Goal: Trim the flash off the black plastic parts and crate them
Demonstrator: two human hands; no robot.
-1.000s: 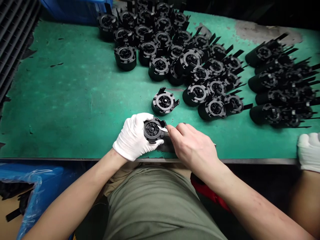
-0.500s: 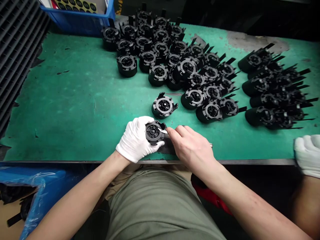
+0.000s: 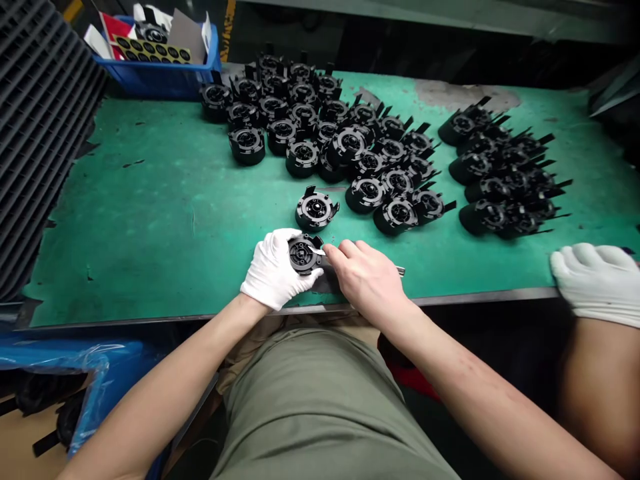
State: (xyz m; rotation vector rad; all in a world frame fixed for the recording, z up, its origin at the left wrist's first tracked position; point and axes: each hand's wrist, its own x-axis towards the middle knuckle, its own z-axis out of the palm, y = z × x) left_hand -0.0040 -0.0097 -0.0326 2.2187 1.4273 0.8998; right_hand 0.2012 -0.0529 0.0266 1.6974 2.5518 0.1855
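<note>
My gloved left hand is wrapped round the left side of a round black plastic housing, holding it near the table's front edge with its ribbed face up. My bare right hand grips a slim metal tool with a pale, blade-like tip. That tip lies over the right part of the housing's face; whether it touches cannot be told. The tool's silver rear end sticks out right of my palm, and its middle is hidden. Just beyond my hands stands another black housing with upright tabs.
Many similar housings crowd the green table, with another group further right. A blue bin holds sticker sheets. Black ridged trays lean at left. Another person's gloved hand rests at the right edge.
The view has shifted, bringing more of the blue bin and the table's far side into sight. My hands keep the same hold on the housing and tool. The other person's hand shows more fully.
</note>
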